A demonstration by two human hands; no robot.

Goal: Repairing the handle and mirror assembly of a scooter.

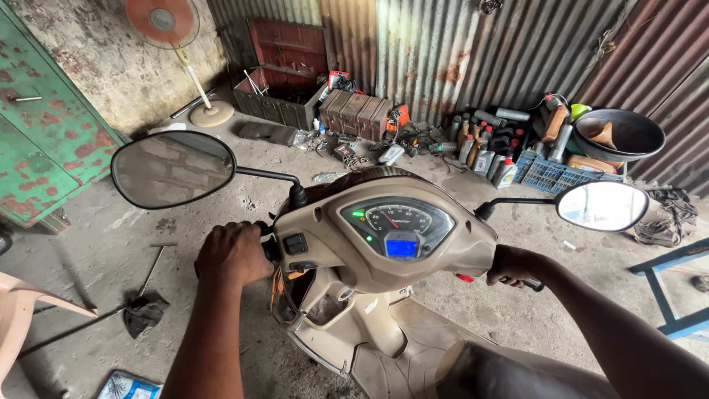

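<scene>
I look down on a beige scooter whose handlebar cowl carries a lit instrument panel with a blue display. My left hand is wrapped around the left handlebar grip, below the left mirror. My right hand is closed on the right handlebar grip, under the right mirror. Most of each grip is hidden by the fingers.
Several oil bottles and a blue crate line the corrugated metal wall. A black basin, a standing fan, a green metal door, a blue frame, a plastic chair and a rag surround the scooter.
</scene>
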